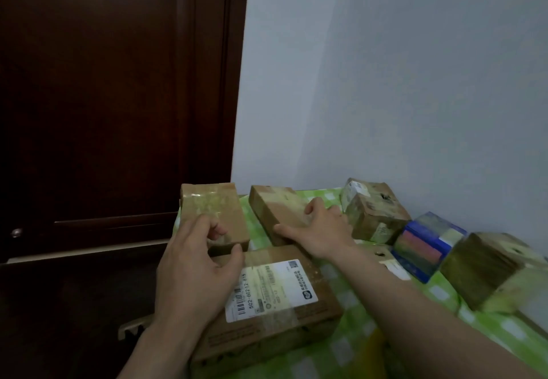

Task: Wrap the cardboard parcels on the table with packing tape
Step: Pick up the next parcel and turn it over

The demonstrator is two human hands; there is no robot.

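Parcel (pixel 275 203) (taped); right hand (pixel 321 226) grips it.

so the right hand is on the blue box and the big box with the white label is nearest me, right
Not quite. In the head view the right hand is on a brown parcel further back, not the blue box, which lies apart, off to the right. The big box with the white label is indeed nearest you.

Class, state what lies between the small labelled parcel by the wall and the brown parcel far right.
A blue box with a pink side, on the green checked cloth; the head view shows it.
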